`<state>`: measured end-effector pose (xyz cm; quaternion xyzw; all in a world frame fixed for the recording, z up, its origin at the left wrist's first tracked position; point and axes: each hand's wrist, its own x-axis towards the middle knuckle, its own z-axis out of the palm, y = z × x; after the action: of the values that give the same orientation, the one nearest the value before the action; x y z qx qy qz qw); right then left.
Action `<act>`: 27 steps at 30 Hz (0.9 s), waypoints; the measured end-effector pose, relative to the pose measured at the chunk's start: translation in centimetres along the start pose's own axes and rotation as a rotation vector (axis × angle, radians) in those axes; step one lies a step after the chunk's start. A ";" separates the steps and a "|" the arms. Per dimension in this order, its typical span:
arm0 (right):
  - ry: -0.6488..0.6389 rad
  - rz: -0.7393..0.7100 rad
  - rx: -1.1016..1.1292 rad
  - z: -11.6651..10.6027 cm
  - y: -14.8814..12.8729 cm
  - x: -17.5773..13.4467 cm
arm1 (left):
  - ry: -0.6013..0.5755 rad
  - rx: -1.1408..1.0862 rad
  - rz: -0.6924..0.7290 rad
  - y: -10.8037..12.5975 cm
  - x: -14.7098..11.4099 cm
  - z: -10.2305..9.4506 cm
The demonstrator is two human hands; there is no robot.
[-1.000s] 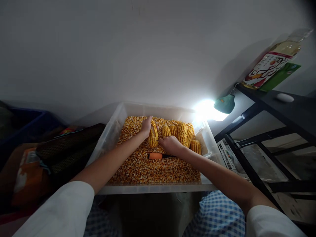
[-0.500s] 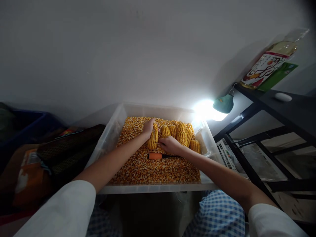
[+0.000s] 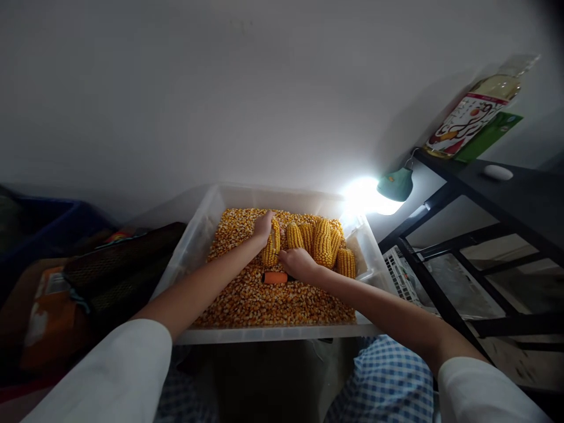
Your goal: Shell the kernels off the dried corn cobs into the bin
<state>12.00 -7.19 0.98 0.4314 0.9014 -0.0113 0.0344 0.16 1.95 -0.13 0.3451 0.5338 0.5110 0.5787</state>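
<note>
My left hand [image 3: 263, 226] is wrapped round the upper part of an ear of corn [image 3: 270, 249], which stands tilted over loose kernels [image 3: 247, 305]. A pale stripe without kernels runs down the ear's right side. My right hand [image 3: 299, 263] has curled fingers, its fingertips pressed to the lower right side of the same ear. Just below lies an orange-handled tool [image 3: 275, 277] with a dark shaft, partly covered by my right hand; its tip is hidden. Several whole ears of corn [image 3: 323, 242] lean together to the right of my hands.
A translucent plastic bin [image 3: 264, 335] holds the kernels and ears against a white wall. A lit lamp with a green top [image 3: 395, 184] hangs from a black shelf [image 3: 458, 170] bearing a bottle [image 3: 471, 114]. A dark mesh bag [image 3: 127, 264] and blue crate [image 3: 66, 226] stand left.
The right fingertips have moved slightly up and left, closer against the ear's side. The left hand keeps its hold on the ear. The whole view has shifted a little.
</note>
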 end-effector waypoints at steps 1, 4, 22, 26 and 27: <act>-0.014 -0.019 -0.022 -0.1 -0.1 0.0 | -0.009 -0.001 0.006 0.0 0.0 0.0; -0.035 -0.044 -0.046 -0.3 0.0 0.1 | -0.032 -0.015 0.020 0.0 -0.4 0.1; -0.001 -0.185 0.292 -1.6 2.7 0.6 | -0.027 0.220 0.300 -0.9 -1.5 -0.3; -0.015 -0.203 0.346 -1.8 2.9 0.7 | -0.030 0.269 0.330 -1.1 -1.5 -0.2; -0.017 -0.208 0.354 -1.8 3.0 0.7 | -0.039 0.280 0.334 -1.1 -1.7 -0.2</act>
<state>13.77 -4.65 2.74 0.3350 0.9248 -0.1766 -0.0355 0.37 0.04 -0.71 0.5156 0.5238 0.5136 0.4427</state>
